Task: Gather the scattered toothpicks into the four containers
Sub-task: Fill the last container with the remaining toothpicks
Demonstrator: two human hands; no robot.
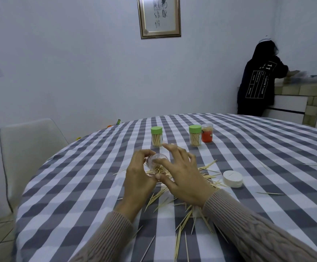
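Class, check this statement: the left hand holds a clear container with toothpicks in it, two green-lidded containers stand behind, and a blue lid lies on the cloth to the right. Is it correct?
One detail is wrong: the lid on the checked tablecloth is white, not blue, as the head view shows. The left hand does hold the clear container with toothpicks, and both green-lidded containers stand behind.

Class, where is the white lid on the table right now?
The white lid lies flat on the checked tablecloth, to the right of the right hand, at the edge of the scattered toothpicks.
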